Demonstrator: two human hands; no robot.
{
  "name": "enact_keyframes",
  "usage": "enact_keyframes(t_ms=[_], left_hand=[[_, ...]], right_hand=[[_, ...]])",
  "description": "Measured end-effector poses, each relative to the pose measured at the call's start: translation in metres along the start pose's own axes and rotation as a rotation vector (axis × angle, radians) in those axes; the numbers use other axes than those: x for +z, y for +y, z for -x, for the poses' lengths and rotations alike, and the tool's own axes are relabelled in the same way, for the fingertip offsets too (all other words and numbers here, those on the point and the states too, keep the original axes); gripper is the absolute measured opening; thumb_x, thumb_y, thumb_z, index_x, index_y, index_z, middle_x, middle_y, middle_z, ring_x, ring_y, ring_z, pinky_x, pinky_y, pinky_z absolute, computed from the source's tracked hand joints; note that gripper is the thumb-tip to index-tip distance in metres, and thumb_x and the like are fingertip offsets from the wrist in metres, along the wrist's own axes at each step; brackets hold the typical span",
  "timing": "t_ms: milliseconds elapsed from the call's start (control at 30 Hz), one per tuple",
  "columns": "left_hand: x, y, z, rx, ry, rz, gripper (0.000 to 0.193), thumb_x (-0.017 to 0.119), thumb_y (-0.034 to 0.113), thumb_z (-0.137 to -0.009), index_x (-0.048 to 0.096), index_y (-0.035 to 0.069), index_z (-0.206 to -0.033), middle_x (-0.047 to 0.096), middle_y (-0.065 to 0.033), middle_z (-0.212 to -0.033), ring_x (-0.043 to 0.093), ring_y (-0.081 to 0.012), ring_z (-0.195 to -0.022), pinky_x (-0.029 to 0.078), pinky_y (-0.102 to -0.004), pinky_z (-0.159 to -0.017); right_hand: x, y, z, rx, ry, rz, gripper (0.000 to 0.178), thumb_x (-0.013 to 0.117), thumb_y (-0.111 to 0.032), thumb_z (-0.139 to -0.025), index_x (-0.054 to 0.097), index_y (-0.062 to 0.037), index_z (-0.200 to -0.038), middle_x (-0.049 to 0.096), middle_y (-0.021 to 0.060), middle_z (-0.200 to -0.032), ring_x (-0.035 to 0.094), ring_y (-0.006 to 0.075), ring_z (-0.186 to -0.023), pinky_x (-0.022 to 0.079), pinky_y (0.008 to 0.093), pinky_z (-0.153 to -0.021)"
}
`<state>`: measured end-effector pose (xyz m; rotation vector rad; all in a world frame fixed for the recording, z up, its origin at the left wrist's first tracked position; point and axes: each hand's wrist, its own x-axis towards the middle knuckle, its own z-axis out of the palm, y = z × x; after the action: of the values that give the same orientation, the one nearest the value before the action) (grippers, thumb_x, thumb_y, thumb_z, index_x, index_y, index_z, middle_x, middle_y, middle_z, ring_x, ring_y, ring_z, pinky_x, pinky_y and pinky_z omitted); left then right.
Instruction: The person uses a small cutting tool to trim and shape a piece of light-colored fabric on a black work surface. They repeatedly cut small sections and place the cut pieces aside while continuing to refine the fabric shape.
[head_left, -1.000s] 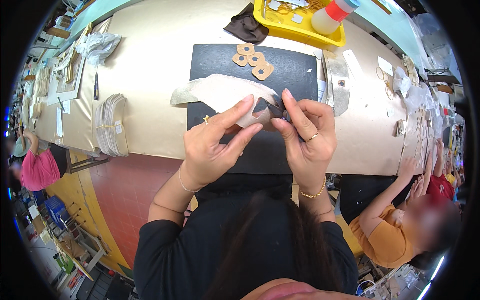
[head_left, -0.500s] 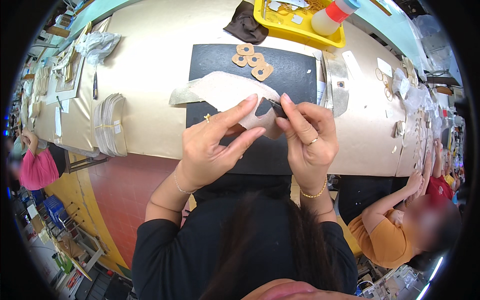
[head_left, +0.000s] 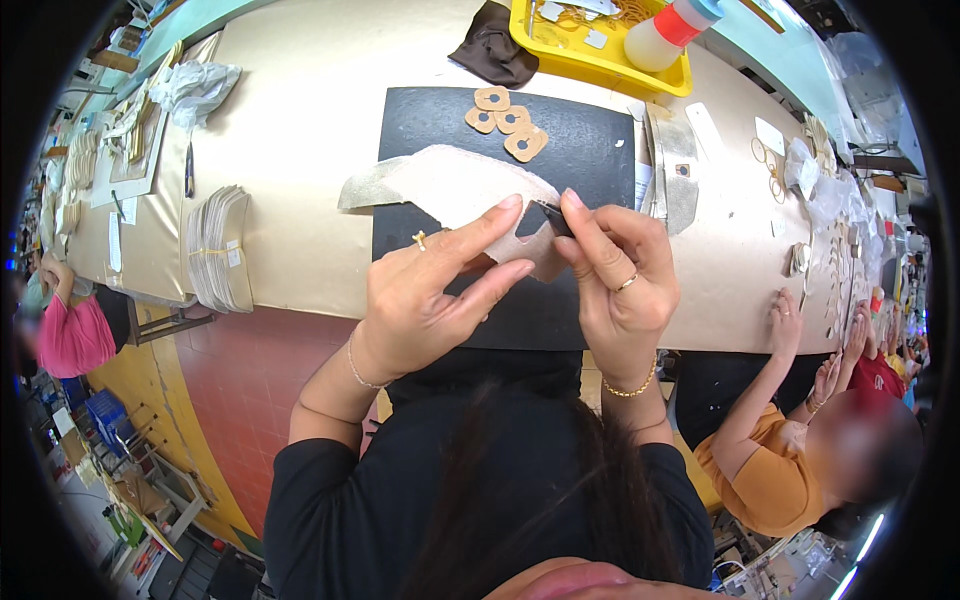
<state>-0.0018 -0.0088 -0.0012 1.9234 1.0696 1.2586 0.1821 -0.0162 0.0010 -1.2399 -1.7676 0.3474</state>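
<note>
1. The left hand [head_left: 425, 275] pinches the pale sheet [head_left: 450, 190] between thumb and forefinger, close to an angular opening in it.
2. The right hand [head_left: 625, 265] grips a small dark item [head_left: 557, 219] between thumb and forefinger at the opening's right side; whether it is a tool or a flap of the material, I cannot tell.
3. The pale sheet spans the gap between the hands and reaches out beyond the left fingertips, above the black mat [head_left: 590, 130]. Its face looks matte and faintly grainy, its outer edge is curved, and a greyer end points left.
4. On the mat, beyond the sheet, lie several flat tan squares [head_left: 525, 144] with rounded corners and a keyhole-like hole in each, some overlapping.
5. Past the mat sits a yellow plastic tray [head_left: 672, 82], holding a tangle of tan bands [head_left: 630, 12], white slips [head_left: 596, 39] and a translucent bottle [head_left: 655, 45] with a red band and blue top.
6. Beside the tray lies a crumpled dark brown cloth [head_left: 495, 50].
7. Farther left on the smooth, beige-covered table [head_left: 310, 150] are a banded stack of curved pale pieces [head_left: 215, 250] and a crinkled plastic bag [head_left: 200, 92].
</note>
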Motion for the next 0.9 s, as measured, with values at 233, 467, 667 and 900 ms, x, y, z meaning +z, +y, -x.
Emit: enact_keyframes(t_ms=[233, 467, 667, 900], left_hand=[[-0.003, 0.000, 0.001, -0.046, -0.031, 0.061, 0.050, 0.079, -0.004, -0.077, 0.063, -0.002, -0.125, 0.069, -0.0171, -0.119, 0.073, -0.0225, -0.094, 0.062, -0.0292, -0.077], [-0.008, -0.002, 0.000, -0.059, -0.069, 0.167, 0.053, 0.080, -0.009, -0.076, 0.062, -0.006, -0.125, 0.067, -0.0201, -0.121, 0.071, -0.0185, -0.092, 0.060, -0.0263, -0.075], [-0.012, -0.004, -0.002, -0.078, -0.119, 0.232, 0.051, 0.078, -0.010, -0.076, 0.063, -0.005, -0.124, 0.067, -0.0200, -0.120, 0.071, -0.0201, -0.095, 0.060, -0.0270, -0.077], [-0.022, -0.002, -0.005, -0.279, -0.205, 0.428, 0.046, 0.076, -0.003, -0.081, 0.065, 0.003, -0.126, 0.069, -0.0135, -0.120, 0.071, -0.0135, -0.087, 0.059, -0.0250, -0.078]], right_hand=[[-0.002, -0.002, -0.003, 0.012, -0.011, -0.014, 0.043, 0.077, 0.006, -0.077, 0.073, -0.0076, -0.118, 0.057, 0.0039, -0.096, 0.057, 0.0121, -0.079, 0.049, 0.0249, -0.067], [-0.006, -0.003, -0.004, 0.005, -0.042, -0.025, 0.044, 0.078, 0.004, -0.076, 0.073, -0.0079, -0.118, 0.057, 0.0041, -0.096, 0.058, 0.0132, -0.079, 0.050, 0.0256, -0.068], [-0.015, -0.003, -0.008, 0.046, -0.108, -0.064, 0.046, 0.079, 0.005, -0.073, 0.074, -0.0086, -0.117, 0.057, 0.0044, -0.095, 0.057, 0.0142, -0.079, 0.050, 0.0263, -0.069], [-0.026, -0.004, -0.014, 0.046, -0.215, -0.050, 0.046, 0.079, 0.005, -0.072, 0.074, -0.0088, -0.116, 0.057, 0.0035, -0.094, 0.057, 0.0141, -0.078, 0.049, 0.0262, -0.066]])
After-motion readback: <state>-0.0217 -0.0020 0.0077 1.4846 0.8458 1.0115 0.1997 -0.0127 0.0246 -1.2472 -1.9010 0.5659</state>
